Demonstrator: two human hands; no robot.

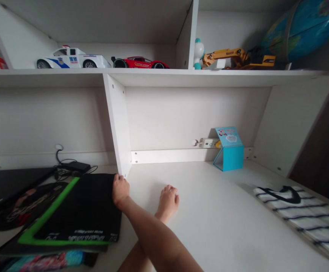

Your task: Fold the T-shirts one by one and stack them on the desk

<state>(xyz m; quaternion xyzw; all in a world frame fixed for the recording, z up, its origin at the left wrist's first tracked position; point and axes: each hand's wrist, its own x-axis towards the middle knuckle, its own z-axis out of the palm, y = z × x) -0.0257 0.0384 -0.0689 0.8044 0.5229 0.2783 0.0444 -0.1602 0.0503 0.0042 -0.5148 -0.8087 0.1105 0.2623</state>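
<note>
A black board [79,207] with a bright green border lies on the left part of the table [218,230], the topmost of a few flat things. The right hand [121,192], its arm crossing over the other, is at the board's far right corner, fingers bent beside the foot of the upright divider [116,121]; whether it grips the board or only presses on it, I cannot tell. To the right of the board, the left hand [168,202] is low over the table with its fingers curled in; its palm is hidden, so I cannot tell if it is clenched on anything. A teal and pink item [51,260] peeks out under the board's near edge. Left of the board are a round dark mat [19,207] with a printed picture and a flat black slab [14,185]; just behind it sits a black adapter [79,166] with its cord. Well to the board's right stand a blue folded card [232,156] and, nearer, a striped cloth [311,217]. Above the board, the shelf [153,72] bears a white police car [73,61]; farther right along it are a red car [140,63], a yellow excavator [238,58] and a globe [303,30].
</note>
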